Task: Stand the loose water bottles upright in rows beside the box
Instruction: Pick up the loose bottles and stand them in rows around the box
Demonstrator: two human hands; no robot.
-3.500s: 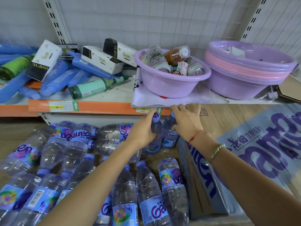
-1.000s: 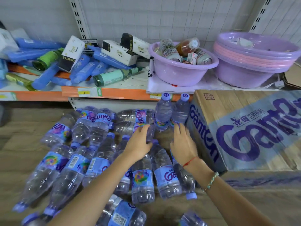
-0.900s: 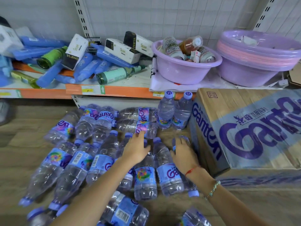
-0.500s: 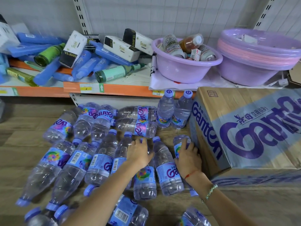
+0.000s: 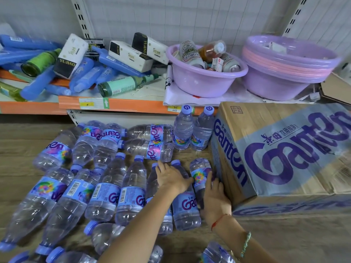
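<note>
Both hands reach for lying water bottles on the floor beside the box.

Nearest, many loose bottles (image 5: 106,198) lie on their sides on the wooden floor (image 5: 17,149). The left hand (image 5: 171,177) rests with spread fingers on one lying bottle (image 5: 185,204). The right hand (image 5: 214,200) curls round another lying bottle (image 5: 200,172), which touches the cardboard box (image 5: 284,149). Farther back, two upright bottles (image 5: 191,130) stand close together beside the box, under the shelf (image 5: 121,104). On the shelf sit a purple basin (image 5: 205,80) with cans and stacked basins (image 5: 284,73).
</note>
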